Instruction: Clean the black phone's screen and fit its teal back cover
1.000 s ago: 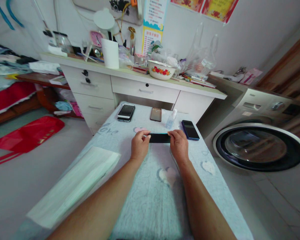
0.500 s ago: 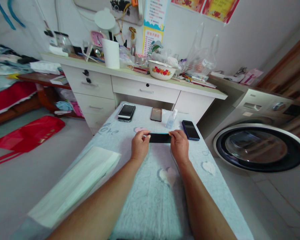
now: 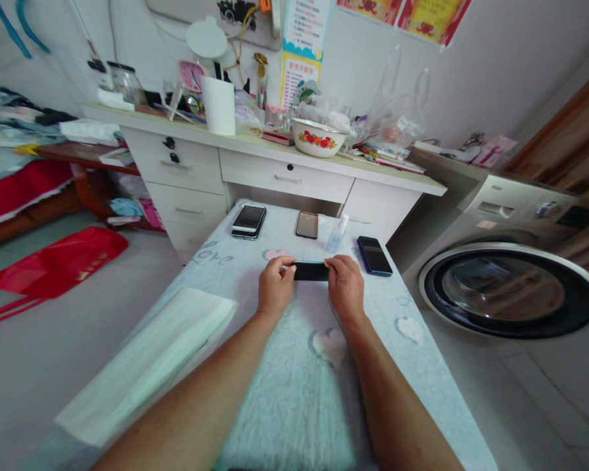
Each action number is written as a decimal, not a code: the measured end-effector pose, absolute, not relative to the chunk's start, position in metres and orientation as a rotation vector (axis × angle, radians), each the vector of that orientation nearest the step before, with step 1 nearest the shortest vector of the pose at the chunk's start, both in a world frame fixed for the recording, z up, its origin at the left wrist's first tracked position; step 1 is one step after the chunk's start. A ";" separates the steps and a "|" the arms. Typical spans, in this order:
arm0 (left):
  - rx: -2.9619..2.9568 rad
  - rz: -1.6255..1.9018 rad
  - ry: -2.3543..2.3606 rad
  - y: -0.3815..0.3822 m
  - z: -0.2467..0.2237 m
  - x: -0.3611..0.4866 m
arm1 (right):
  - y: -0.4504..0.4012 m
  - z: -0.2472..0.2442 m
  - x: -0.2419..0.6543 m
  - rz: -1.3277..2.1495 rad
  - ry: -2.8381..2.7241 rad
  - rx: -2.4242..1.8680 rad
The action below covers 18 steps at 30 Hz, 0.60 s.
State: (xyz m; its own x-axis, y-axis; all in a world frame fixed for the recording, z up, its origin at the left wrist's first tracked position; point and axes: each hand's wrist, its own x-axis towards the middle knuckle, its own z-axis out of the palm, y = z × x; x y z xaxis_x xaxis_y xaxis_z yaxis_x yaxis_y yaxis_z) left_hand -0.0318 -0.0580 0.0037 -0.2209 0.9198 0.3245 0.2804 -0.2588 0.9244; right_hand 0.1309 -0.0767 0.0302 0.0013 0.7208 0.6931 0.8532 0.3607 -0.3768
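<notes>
A dark smartphone (image 3: 311, 271) is held sideways just above the cloth-covered table (image 3: 294, 392). My left hand (image 3: 275, 282) pinches its left end between thumb and fingers. At the other end, my right hand (image 3: 346, 281) grips the phone, fingers closed over its upper edge. Beyond my hands stands a clear spray bottle (image 3: 336, 237). To the right lies another dark phone with a blue edge (image 3: 374, 256). A translucent brown phone case (image 3: 307, 224) rests farther back, and stacked phones (image 3: 249, 221) sit at the back left.
Along the table's left edge lies a pack of white tissues or wipes (image 3: 152, 366). A white desk (image 3: 285, 176) with a flowered bowl (image 3: 318, 139) and a paper roll (image 3: 218, 106) is behind. A washing machine (image 3: 510, 261) stands right; a red bag (image 3: 59, 268) is on the floor.
My right hand has slid a little to the left along the phone, covering more of its right end. My left hand and the phone stay in almost the same place.
</notes>
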 end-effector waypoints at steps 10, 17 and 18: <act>1.486 1.523 1.434 -0.061 0.005 -0.030 | -0.078 0.031 0.118 -0.155 -1.803 -1.381; 1.474 1.512 1.423 -0.061 0.006 -0.029 | -0.078 0.032 0.131 -0.162 -1.778 -1.405; 1.472 1.513 1.424 -0.061 0.006 -0.029 | -0.078 0.032 0.134 -0.160 -1.767 -1.410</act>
State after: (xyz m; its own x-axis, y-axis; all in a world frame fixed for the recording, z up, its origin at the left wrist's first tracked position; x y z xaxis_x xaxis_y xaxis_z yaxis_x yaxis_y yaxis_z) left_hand -0.0291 -0.0608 0.0055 -0.2172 0.9242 0.3142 0.2581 -0.2560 0.9316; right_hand 0.1336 -0.0777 0.0316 -0.0057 0.7418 0.6706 0.8501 0.3567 -0.3873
